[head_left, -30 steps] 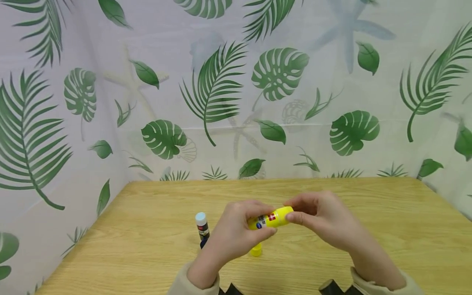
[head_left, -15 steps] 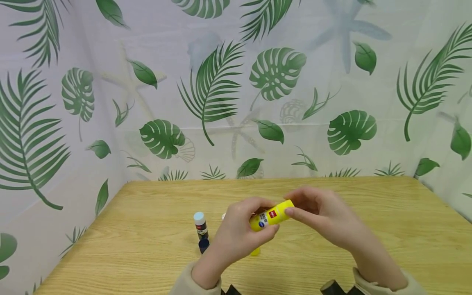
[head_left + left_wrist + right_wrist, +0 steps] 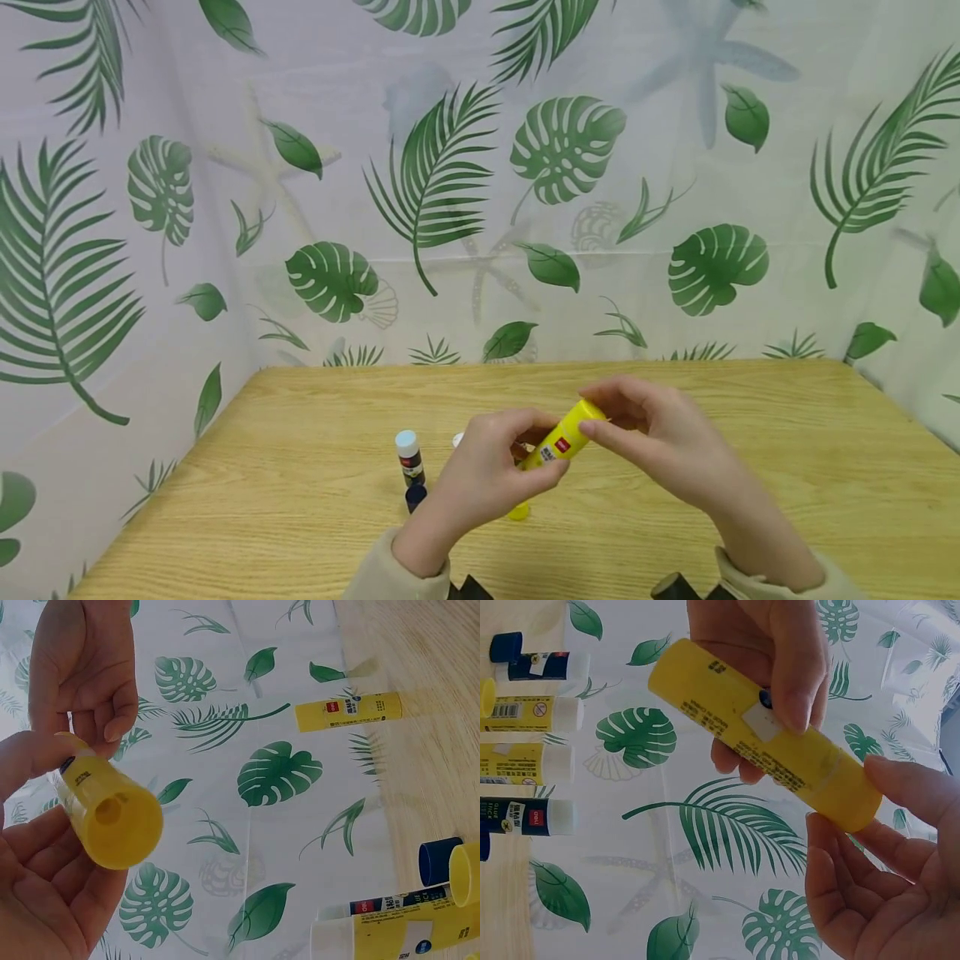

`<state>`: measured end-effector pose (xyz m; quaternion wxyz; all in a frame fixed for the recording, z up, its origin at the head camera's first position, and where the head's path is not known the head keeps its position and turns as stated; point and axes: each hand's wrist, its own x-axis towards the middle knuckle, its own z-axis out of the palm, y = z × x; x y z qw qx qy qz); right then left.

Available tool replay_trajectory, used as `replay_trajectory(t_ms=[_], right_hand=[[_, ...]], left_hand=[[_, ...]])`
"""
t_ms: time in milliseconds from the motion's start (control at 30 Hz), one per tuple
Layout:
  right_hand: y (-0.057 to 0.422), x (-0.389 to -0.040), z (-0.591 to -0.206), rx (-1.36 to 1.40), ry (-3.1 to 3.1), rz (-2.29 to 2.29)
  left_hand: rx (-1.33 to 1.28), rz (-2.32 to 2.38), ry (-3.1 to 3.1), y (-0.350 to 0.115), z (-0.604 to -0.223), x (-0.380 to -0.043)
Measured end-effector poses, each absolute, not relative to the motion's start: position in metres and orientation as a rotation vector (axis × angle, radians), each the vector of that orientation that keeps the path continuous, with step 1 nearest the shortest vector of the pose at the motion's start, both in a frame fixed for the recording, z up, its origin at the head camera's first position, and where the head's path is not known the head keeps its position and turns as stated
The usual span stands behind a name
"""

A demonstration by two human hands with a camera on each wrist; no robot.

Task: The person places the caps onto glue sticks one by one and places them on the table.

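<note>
A yellow glue stick (image 3: 564,437) is held above the table between both hands, tilted with its upper end to the right. My left hand (image 3: 487,467) grips its body, with the thumb along the near side. With thumb and fingers, my right hand (image 3: 667,446) pinches the yellow cap end. The right wrist view shows the glue stick (image 3: 757,731) side-on, its printed label and a white patch facing the camera. Its hollow-looking bottom end (image 3: 124,829) points at the left wrist camera.
Left of the hands stands a dark glue stick (image 3: 410,462) with a pale top, and a dark blue cap (image 3: 416,498) beside it. A yellow cap (image 3: 519,511) shows below the left hand. Several glue sticks, including a yellow one (image 3: 525,763), appear in the right wrist view. Leaf-print cloth (image 3: 480,250) backs the table.
The glue stick has tipped steeper, its cap end rising while both hands keep their hold. The right hand's fingers have lifted slightly.
</note>
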<state>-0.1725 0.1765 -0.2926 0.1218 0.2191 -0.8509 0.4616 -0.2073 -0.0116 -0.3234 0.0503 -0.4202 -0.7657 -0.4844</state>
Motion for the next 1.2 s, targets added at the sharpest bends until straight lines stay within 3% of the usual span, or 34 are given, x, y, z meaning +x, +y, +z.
replay_trajectory(t_ms=[567, 1200], right_hand=[[0.184, -0.184, -0.299, 0.535, -2.489, 1.361], [0.214, -0.203, -0.305, 0.176, -2.627, 1.109]], left_hand=[[-1.194, -1.262, -2.385, -0.011, -0.327, -0.209], [-1.186, -1.192, -2.455, -0.015, -0.325, -0.209]])
